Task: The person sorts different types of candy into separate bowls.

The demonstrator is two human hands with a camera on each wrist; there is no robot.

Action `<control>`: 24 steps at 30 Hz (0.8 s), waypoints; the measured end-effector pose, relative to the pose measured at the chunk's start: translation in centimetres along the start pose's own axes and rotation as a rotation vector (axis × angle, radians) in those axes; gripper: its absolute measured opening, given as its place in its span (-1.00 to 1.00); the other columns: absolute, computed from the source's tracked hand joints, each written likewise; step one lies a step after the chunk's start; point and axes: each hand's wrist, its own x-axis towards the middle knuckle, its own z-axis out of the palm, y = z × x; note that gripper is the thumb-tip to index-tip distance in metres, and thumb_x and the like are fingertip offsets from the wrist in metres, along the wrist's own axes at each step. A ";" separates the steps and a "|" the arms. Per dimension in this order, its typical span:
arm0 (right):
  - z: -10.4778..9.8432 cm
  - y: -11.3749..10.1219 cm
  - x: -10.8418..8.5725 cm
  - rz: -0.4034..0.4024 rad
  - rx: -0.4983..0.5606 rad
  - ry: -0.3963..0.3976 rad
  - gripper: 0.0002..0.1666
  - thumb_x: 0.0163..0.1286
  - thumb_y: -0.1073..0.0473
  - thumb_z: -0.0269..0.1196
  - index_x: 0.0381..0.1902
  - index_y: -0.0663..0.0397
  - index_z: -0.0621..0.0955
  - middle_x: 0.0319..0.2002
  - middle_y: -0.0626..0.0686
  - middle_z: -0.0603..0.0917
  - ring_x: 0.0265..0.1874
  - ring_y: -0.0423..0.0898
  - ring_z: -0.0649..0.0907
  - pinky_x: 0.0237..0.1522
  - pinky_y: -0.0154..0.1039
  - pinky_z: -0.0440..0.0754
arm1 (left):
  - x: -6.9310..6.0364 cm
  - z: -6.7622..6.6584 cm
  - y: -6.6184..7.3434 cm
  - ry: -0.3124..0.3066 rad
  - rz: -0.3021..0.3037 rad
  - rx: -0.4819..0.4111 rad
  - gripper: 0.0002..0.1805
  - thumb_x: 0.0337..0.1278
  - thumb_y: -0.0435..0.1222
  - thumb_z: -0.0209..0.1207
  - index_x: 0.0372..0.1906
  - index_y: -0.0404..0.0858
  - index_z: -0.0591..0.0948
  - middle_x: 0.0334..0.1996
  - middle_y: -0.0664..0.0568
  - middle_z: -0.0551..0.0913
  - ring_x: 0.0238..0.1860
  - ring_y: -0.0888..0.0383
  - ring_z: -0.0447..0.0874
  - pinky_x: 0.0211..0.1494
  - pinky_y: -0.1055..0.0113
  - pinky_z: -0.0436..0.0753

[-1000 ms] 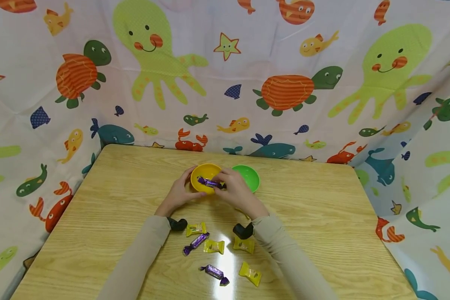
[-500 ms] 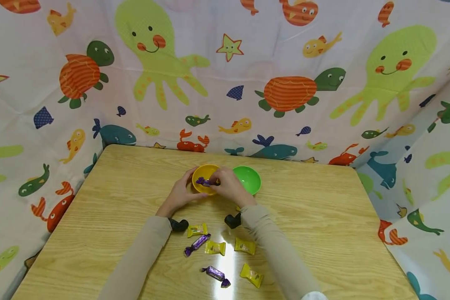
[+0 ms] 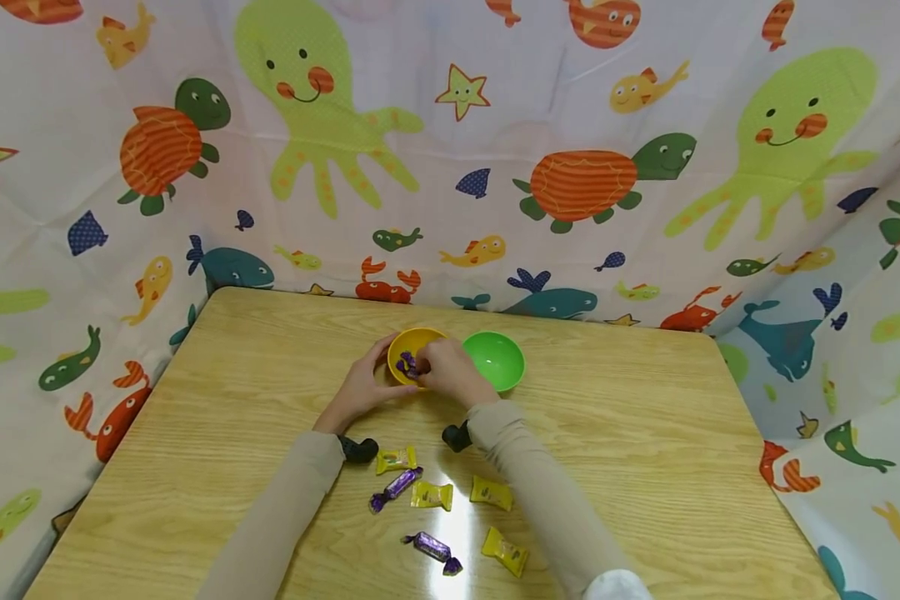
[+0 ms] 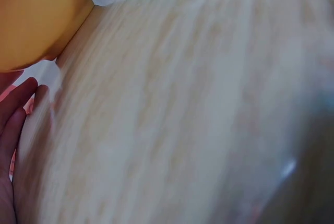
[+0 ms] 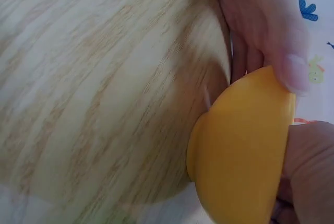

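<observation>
My left hand [image 3: 360,387] holds the yellow bowl [image 3: 399,342] from its left side, the thumb on the near rim and the fingers round the far side. In the right wrist view that thumb [image 5: 295,72] lies on the rim of the bowl [image 5: 240,151]. My right hand [image 3: 453,369] reaches over the right rim into the bowl, pinching a purple-wrapped candy [image 3: 407,365]; the fingers cover part of it. A green bowl [image 3: 502,362] stands just right of the yellow one. The left wrist view catches only the bowl's outer wall [image 4: 42,15] and a few fingers.
Nearer me on the wooden table [image 3: 630,450] lie several yellow-wrapped candies [image 3: 432,496] and two purple-wrapped candies [image 3: 396,489], [image 3: 433,550]. Black wrist cameras [image 3: 358,450] sit under both wrists. A patterned sea-animal cloth [image 3: 480,208] closes off the back and sides.
My right hand has shifted left and lower into the yellow bowl with the purple candy, hiding more of it. More of the green bowl shows. My left hand stays on the yellow bowl.
</observation>
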 end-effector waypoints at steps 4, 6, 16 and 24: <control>0.0 0.0 0.1 0.001 -0.015 0.004 -0.95 0.20 0.22 0.46 -0.39 0.05 0.76 -0.42 -0.09 0.72 -0.34 -0.14 0.62 -0.08 -0.18 0.58 | 0.0 0.2 0.0 -0.004 0.011 -0.006 0.04 -0.14 0.04 0.52 0.50 0.04 0.25 0.37 0.09 0.40 0.37 0.07 0.34 0.46 0.01 0.24; 0.0 0.0 0.1 -0.005 -0.012 0.009 -0.96 0.19 0.24 0.45 -0.39 0.05 0.76 -0.42 -0.08 0.73 -0.33 -0.13 0.63 -0.08 -0.18 0.59 | 0.0 0.2 0.1 -0.004 0.008 -0.002 0.04 -0.13 0.06 0.52 0.50 0.04 0.25 0.38 0.10 0.40 0.38 0.07 0.33 0.47 0.00 0.24; -1.3 -0.8 -0.7 -0.054 0.051 0.066 -0.91 0.21 0.24 0.46 -0.34 0.14 0.78 -0.38 -0.02 0.75 -0.28 -0.08 0.63 -0.05 -0.16 0.58 | 0.0 0.1 0.2 0.001 0.010 -0.003 0.03 -0.12 0.02 0.52 0.50 0.04 0.25 0.37 0.08 0.40 0.38 0.06 0.34 0.46 0.02 0.25; -2.7 -2.2 -2.6 -0.135 0.131 0.132 -0.89 0.18 0.21 0.48 -0.37 0.12 0.77 -0.37 -0.02 0.72 -0.27 -0.07 0.60 -0.07 -0.15 0.56 | -0.1 0.0 -0.1 -0.003 0.030 0.003 0.01 -0.09 -0.02 0.52 0.50 0.04 0.25 0.41 0.06 0.36 0.41 0.04 0.29 0.47 -0.01 0.22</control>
